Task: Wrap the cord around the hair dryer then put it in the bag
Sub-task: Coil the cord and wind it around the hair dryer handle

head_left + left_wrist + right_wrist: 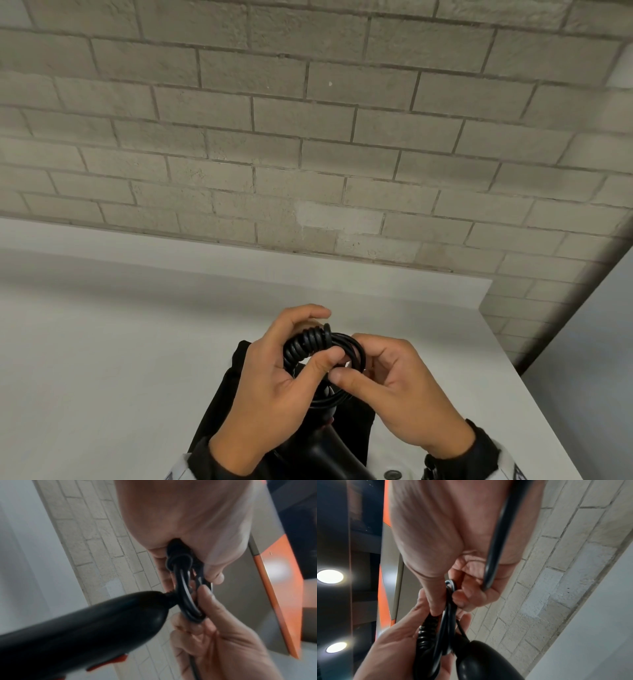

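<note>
A black hair dryer hangs low between my wrists, with only its handle showing; the left wrist view shows that handle with a red switch. Its black cord is gathered into a small bundle of loops. My left hand grips the tightly wound part of the bundle. My right hand pinches the looser loops beside it. In the right wrist view a stretch of cord runs across the right palm. The black bag lies on the table under both hands.
A white table extends to the left and ahead, with its right edge close to my right hand. A grey brick wall stands behind the table. An orange panel shows in the wrist views.
</note>
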The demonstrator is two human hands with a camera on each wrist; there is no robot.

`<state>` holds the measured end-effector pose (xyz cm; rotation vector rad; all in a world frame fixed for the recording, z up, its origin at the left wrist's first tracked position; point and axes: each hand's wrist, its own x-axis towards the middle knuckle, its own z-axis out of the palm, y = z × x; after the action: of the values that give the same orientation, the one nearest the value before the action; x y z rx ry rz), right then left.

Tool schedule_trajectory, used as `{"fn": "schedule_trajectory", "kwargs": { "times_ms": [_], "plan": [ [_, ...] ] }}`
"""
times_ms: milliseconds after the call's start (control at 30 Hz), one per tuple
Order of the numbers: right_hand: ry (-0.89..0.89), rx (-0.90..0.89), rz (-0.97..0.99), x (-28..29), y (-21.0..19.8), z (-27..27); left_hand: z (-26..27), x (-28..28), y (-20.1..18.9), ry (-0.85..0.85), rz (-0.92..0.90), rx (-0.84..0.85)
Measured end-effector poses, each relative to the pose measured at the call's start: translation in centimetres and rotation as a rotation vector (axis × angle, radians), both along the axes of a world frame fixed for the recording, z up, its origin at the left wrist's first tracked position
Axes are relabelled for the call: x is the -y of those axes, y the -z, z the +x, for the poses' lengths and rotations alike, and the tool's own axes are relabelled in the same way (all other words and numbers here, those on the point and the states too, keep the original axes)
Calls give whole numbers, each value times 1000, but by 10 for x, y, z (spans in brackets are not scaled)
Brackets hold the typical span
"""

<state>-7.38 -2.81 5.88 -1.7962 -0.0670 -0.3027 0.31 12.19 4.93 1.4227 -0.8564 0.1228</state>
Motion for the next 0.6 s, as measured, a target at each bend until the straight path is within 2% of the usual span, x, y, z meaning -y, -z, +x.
{"fn": "schedule_trajectory", "kwargs": {
  "times_ms": [100,200,300,400,467,600],
  "plan": [
    [56,25,-62,-4,-1,-1,-3,1,-2,10,-10,-57],
    [307,106,-148,-16,8,-2,-4,5,0,-43,-43,-111],
    [659,321,-413,-32,15,-6,-7,8,0,-100,-67,-137],
    [710,473,-630,-46,25,-5,-10,11,0,-123,-88,-124],
    [696,401,-702,-53,29,-3,-12,12,1,-137,-109,-125],
    [664,125,-766,-61,23,-2,-15,15,3,-165,-117,-101]
  ]
}}
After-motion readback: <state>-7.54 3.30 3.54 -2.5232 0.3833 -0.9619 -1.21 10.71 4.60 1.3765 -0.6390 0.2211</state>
